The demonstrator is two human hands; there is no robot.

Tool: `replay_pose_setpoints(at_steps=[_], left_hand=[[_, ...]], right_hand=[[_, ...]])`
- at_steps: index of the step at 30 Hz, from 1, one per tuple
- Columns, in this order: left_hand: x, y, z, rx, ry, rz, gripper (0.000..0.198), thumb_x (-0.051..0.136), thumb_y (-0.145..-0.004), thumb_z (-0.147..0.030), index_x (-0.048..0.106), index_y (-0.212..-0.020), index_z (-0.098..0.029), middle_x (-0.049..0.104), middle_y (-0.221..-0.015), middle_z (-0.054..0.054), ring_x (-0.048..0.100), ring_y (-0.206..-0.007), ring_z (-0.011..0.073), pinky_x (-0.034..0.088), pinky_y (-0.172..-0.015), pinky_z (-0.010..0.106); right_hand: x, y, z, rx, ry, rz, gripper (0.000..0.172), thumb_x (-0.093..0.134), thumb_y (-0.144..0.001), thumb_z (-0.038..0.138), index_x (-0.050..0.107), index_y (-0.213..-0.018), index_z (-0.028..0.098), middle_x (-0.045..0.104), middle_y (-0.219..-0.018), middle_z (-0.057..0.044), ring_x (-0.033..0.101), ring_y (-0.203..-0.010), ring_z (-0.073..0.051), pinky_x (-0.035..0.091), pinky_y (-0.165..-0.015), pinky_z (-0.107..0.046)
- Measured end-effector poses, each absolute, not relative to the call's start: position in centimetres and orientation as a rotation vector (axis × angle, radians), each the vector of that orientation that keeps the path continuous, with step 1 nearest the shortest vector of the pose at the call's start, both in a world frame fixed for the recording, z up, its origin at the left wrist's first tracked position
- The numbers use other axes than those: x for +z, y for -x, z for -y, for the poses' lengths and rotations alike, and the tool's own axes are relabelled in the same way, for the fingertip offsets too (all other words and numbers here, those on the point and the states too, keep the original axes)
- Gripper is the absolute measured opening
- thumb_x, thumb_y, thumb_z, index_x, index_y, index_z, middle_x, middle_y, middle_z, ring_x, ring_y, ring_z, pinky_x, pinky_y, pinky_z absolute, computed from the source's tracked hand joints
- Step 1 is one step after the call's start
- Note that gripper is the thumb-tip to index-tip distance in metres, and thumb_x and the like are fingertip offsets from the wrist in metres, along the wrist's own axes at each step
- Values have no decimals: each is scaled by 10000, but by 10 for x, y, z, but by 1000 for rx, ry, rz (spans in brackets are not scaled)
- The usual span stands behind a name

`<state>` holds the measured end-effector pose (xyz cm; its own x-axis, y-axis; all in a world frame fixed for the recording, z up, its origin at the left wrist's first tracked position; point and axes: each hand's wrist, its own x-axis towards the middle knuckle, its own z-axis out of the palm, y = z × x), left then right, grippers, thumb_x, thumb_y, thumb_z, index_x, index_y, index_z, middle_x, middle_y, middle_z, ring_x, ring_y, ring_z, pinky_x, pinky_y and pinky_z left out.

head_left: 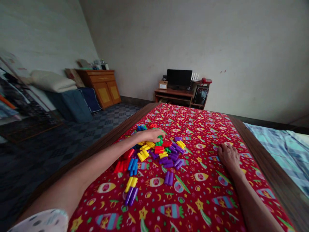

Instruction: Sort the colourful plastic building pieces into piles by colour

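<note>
Left hand (155, 134) palm down at blocks (159, 141)

left hand (154, 134): curled over the green blocks (159, 141), honestly can't see if it's got one | spotted sleeve (42, 222) + right forearm (257, 203): chopped off by the bottom edge | plaid sheet (285, 151): runs off right | cabinet-top clutter (100, 65): way too tiny

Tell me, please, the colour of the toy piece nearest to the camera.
The toy piece is purple; the head view shows it best.
</note>
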<state>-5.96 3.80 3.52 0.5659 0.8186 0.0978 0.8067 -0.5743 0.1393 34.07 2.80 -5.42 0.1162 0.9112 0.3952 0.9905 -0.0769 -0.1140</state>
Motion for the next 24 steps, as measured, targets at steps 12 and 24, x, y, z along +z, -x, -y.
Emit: replay_pose_setpoints(at_steps=[12,24], left_hand=[[-7,-34,47,153,-2975,-1129,469,556,-915,-475,548,-1354,-311,551,-1432,13,346,-1398,354,164,-1156,617],[10,108,166,444,-2719,-1595,597,478,-944,-520,310,-1504,-397,262,-1610,-7,180,-1477,363,185,-1176,601]], right_hand=[[-56,-346,-29,-286,2061,1868,418,341,-962,348,666,-1150,165,632,-1085,-157,559,-1086,-301,427,-925,-450],[-52,-342,-27,-252,2098,1869,395,351,-962,348,668,-1112,165,623,-1137,-155,555,-1119,-319,437,-913,-443]])
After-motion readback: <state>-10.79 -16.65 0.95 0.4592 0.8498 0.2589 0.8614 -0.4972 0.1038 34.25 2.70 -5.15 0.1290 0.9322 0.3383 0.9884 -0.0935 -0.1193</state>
